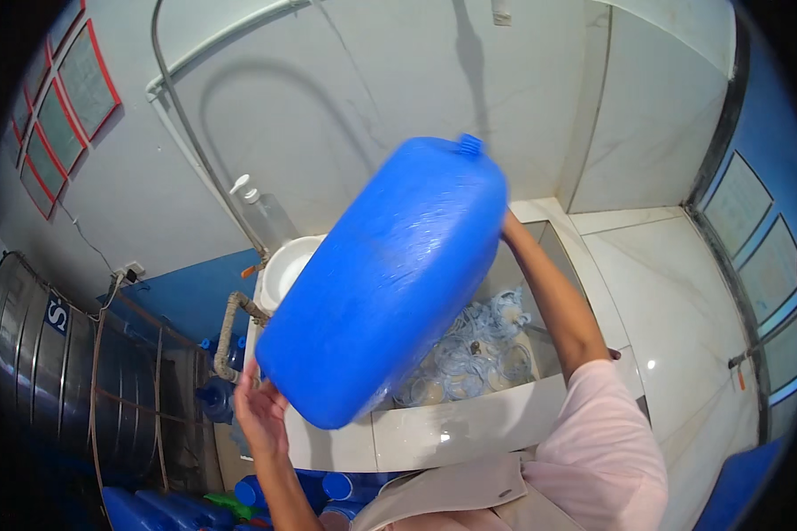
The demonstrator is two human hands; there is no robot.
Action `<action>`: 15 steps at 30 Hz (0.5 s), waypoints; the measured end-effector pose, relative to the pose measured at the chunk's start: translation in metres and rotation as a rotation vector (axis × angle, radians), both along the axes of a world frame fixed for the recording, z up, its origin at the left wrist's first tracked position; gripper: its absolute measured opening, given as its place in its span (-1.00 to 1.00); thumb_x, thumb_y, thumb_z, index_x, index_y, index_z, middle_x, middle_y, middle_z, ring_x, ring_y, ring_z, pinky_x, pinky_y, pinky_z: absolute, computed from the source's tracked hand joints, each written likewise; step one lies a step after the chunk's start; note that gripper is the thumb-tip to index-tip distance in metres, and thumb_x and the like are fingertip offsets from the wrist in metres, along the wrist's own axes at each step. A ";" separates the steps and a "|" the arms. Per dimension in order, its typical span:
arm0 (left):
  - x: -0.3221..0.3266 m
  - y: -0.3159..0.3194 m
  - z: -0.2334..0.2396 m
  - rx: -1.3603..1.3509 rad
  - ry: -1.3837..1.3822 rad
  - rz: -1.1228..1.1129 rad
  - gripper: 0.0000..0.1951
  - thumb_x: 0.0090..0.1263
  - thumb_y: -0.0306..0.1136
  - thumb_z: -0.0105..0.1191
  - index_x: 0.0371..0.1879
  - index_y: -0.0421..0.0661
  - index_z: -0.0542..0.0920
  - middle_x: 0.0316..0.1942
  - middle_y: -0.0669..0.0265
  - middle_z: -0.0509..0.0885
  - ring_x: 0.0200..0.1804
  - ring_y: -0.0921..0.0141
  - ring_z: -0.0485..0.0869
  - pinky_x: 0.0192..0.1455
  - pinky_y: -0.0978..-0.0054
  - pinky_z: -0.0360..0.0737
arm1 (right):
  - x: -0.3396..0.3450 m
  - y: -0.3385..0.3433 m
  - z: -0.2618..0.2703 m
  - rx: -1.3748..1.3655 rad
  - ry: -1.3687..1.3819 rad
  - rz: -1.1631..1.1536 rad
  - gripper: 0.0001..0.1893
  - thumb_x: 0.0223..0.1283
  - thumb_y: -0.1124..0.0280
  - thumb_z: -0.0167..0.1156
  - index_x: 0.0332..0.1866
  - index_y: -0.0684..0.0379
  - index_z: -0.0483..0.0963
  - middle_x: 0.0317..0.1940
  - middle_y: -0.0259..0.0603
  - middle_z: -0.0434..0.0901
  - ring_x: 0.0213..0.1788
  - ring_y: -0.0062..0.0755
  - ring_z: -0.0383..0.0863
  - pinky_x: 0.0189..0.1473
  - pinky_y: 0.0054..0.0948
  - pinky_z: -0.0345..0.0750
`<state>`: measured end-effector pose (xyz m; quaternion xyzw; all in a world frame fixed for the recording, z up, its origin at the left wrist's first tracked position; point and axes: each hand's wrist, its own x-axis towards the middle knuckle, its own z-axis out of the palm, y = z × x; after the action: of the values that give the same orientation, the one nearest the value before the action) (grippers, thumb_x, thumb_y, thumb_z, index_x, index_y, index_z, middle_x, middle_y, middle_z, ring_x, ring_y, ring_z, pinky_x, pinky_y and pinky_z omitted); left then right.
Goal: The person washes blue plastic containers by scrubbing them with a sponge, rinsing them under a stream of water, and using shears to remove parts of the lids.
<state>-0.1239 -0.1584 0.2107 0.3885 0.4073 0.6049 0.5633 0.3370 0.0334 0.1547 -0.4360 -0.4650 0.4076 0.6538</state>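
A large blue plastic jug (385, 279) is held tilted above a tiled sink counter, its small ribbed cap or neck at the upper right. My left hand (262, 406) supports its lower left end with the palm against it. My right hand (507, 224) is at its right side near the upper end; the fingers are hidden behind the jug. Below it, a heap of clear plastic rings or lids (478, 352) lies in the sink basin. A white plastic basin (285, 273) stands partly behind the jug, beside a clear pump bottle (265, 212).
The tiled counter edge (465, 425) runs before me. Blue containers (345, 486) stand below it. At left are a metal tank (60, 372), a pipe elbow (227, 332) and a thin metal frame (96, 391). A grey hose (192, 133) hangs by the wall.
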 end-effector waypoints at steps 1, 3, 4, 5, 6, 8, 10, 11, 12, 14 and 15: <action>0.013 0.003 0.017 0.052 0.068 -0.008 -0.42 0.34 -0.03 -0.17 0.23 -0.19 0.26 -0.11 0.12 0.58 -0.10 0.35 0.58 -0.01 0.37 0.51 | 0.010 -0.014 -0.024 -0.049 0.127 -0.070 -0.53 -0.19 0.29 0.24 -0.05 0.19 0.52 -0.21 -0.07 0.63 -0.19 -0.35 0.61 -0.10 -0.36 0.49; 0.043 0.016 0.042 0.182 0.226 -0.055 -0.36 0.29 -0.03 -0.13 0.26 -0.21 0.20 -0.08 0.06 0.55 -0.03 0.31 0.56 0.08 0.38 0.43 | 0.031 -0.053 -0.071 -0.164 0.303 -0.177 -0.53 -0.19 0.29 0.24 -0.04 0.19 0.52 -0.22 -0.07 0.63 -0.19 -0.35 0.61 -0.10 -0.36 0.49; 0.064 0.025 0.052 0.279 0.257 -0.084 -0.34 0.27 -0.05 -0.10 0.27 -0.22 0.18 -0.05 0.03 0.54 0.01 0.29 0.53 0.14 0.36 0.37 | 0.035 -0.070 -0.094 -0.217 0.376 -0.213 -0.53 -0.19 0.29 0.23 -0.04 0.19 0.52 -0.22 -0.07 0.63 -0.19 -0.35 0.61 -0.11 -0.36 0.49; 0.092 0.036 0.061 0.382 0.282 -0.124 -0.32 0.24 -0.06 -0.07 0.28 -0.23 0.17 -0.01 -0.01 0.52 0.05 0.26 0.51 0.20 0.34 0.32 | 0.040 -0.090 -0.115 -0.264 0.455 -0.247 -0.52 -0.19 0.29 0.23 -0.04 0.19 0.52 -0.22 -0.07 0.63 -0.20 -0.35 0.61 -0.11 -0.36 0.49; 0.113 0.044 0.068 0.421 0.294 -0.177 -0.31 0.22 -0.07 -0.04 0.28 -0.21 0.17 0.03 -0.04 0.49 0.11 0.25 0.47 0.24 0.32 0.27 | 0.037 -0.105 -0.133 -0.299 0.524 -0.259 -0.52 -0.19 0.29 0.23 -0.03 0.19 0.51 -0.22 -0.07 0.63 -0.20 -0.35 0.61 -0.11 -0.36 0.49; 0.141 0.049 0.085 0.487 0.369 -0.253 -0.32 0.20 -0.10 -0.01 0.28 -0.18 0.19 0.12 -0.07 0.41 0.19 0.23 0.39 0.29 0.30 0.20 | 0.012 -0.113 -0.157 -0.344 0.645 -0.222 -0.52 -0.19 0.29 0.23 -0.03 0.19 0.51 -0.22 -0.07 0.63 -0.20 -0.35 0.61 -0.11 -0.36 0.49; 0.172 0.054 0.099 0.570 0.476 -0.326 -0.35 0.22 -0.11 0.00 0.27 -0.17 0.23 0.15 -0.08 0.38 0.21 0.21 0.35 0.28 0.29 0.21 | -0.012 -0.114 -0.172 -0.350 0.741 -0.193 -0.52 -0.19 0.30 0.23 -0.02 0.18 0.51 -0.22 -0.07 0.63 -0.20 -0.35 0.61 -0.11 -0.36 0.50; 0.187 0.055 0.106 0.629 0.540 -0.346 -0.38 0.24 -0.11 0.00 0.26 -0.17 0.25 0.14 -0.07 0.38 0.20 0.20 0.36 0.26 0.29 0.23 | -0.022 -0.110 -0.176 -0.348 0.772 -0.178 -0.51 -0.19 0.30 0.23 -0.02 0.18 0.51 -0.23 -0.07 0.63 -0.20 -0.35 0.61 -0.11 -0.36 0.50; 0.201 0.056 0.112 0.691 0.606 -0.355 -0.39 0.26 -0.11 0.00 0.24 -0.18 0.27 0.09 -0.07 0.41 0.16 0.19 0.38 0.24 0.29 0.26 | -0.031 -0.109 -0.179 -0.342 0.796 -0.171 -0.51 -0.19 0.30 0.23 -0.02 0.18 0.50 -0.23 -0.07 0.64 -0.20 -0.35 0.61 -0.12 -0.36 0.50; 0.228 0.061 0.122 0.817 0.729 -0.376 -0.41 0.28 -0.10 0.00 0.21 -0.21 0.30 -0.01 -0.07 0.48 0.10 0.15 0.42 0.19 0.30 0.30 | -0.040 -0.103 -0.179 -0.326 0.834 -0.179 -0.51 -0.19 0.30 0.23 -0.01 0.18 0.50 -0.23 -0.07 0.64 -0.20 -0.35 0.61 -0.12 -0.36 0.50; 0.244 0.059 0.129 0.867 0.789 -0.371 -0.42 0.29 -0.09 -0.01 0.20 -0.22 0.31 -0.06 -0.07 0.49 0.07 0.14 0.43 0.18 0.31 0.31 | -0.036 -0.102 -0.179 -0.310 0.833 -0.203 -0.51 -0.19 0.30 0.23 -0.01 0.18 0.50 -0.23 -0.07 0.64 -0.21 -0.35 0.61 -0.12 -0.36 0.50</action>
<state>0.1198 -0.0992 0.3400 0.8412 0.2275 0.4181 0.2565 0.3006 -0.0684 -0.0244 -0.3712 -0.0506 0.5469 0.7487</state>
